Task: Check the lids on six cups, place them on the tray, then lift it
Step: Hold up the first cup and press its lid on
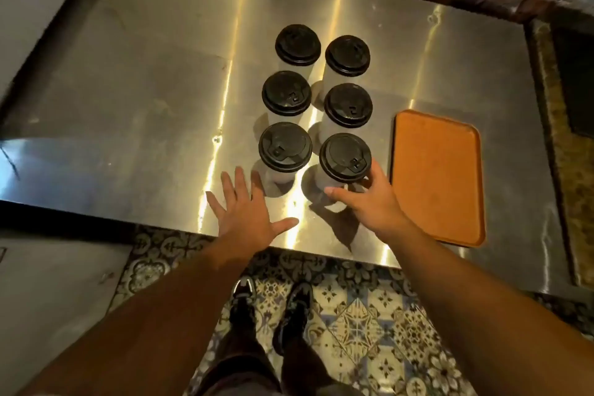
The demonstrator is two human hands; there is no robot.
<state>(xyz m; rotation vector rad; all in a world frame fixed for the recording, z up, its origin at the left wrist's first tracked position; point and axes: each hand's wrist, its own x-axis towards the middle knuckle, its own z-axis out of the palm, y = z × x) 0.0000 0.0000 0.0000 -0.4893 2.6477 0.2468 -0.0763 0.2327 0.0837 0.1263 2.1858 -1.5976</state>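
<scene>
Right grip (369, 199) is closed around the nearest cup (328, 182), with the thumb on the near side and the fingers curled round the side that faces the tray (437, 177); this cup is stood upright on the steel table (144, 106) just left of the tray, and a black lid (345, 157) is seated on it. Left grip (244, 212) is held open and flat with fingers spread and nothing grasped, further left of the tray and just short of the neighbouring cup (285, 146); whether the table is touched cannot be told. Six white cups with black lids are seen in all, arranged left of the tray in two columns of three; all are upright on the table. The orange tray is laid flat near the table's front edge. Patterned floor tiles (353, 315) and two dark shoes (244, 292) are seen below that edge.
</scene>
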